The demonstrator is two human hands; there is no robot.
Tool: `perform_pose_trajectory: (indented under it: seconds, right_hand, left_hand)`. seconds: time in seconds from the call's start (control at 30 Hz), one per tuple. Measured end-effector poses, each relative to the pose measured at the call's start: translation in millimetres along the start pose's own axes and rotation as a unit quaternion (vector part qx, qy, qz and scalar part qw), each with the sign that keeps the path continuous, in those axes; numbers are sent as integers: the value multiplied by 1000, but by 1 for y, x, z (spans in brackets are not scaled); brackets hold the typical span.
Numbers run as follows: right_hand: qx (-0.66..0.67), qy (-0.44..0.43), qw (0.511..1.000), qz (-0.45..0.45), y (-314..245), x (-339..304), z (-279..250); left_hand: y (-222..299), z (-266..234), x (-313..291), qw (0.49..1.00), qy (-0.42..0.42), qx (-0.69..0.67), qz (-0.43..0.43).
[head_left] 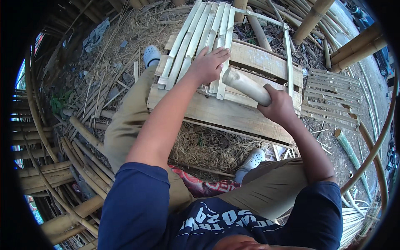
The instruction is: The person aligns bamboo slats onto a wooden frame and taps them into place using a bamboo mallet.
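Observation:
A row of pale split-bamboo slats point(191, 39) lies side by side on a low plank bench point(225, 116), joined by a crosspiece that shows near their close ends. My left hand point(208, 64) rests on top of the slats, its fingers stretched toward the rightmost one. In my right hand point(278, 103) is a thick round wooden club point(246, 86), gripped at its right end. The club slants up to the left over the bench planks, its blunt end close to the rightmost slat. Whether it touches anything below cannot be made out.
A finished-looking slatted bamboo panel point(331, 99) lies right of the bench. Upright bamboo posts point(312, 21) stand behind it, and a green bamboo pole point(353, 156) lies on the ground. Bent bamboo poles point(85, 166) crowd the left. Straw and shavings point(204, 150) cover the ground.

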State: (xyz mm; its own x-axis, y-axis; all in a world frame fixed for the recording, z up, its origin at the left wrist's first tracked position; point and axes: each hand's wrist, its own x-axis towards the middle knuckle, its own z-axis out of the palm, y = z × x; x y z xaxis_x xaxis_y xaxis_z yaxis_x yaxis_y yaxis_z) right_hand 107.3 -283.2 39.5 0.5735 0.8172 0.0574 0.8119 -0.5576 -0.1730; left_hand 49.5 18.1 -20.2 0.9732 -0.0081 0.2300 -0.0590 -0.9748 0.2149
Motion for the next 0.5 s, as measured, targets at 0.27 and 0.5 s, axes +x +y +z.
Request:
perform_pose_trajectory:
  seconds: [0.27, 0.5]
  right_hand:
    - [-11, -36, 995, -93, 9, 2, 1]
    - [83, 29, 996, -4, 2, 11, 11]
  left_hand:
    - [3, -3, 0, 1000, -17, 7, -15]
    - [-2, -7, -3, 1000, -10, 18, 5]
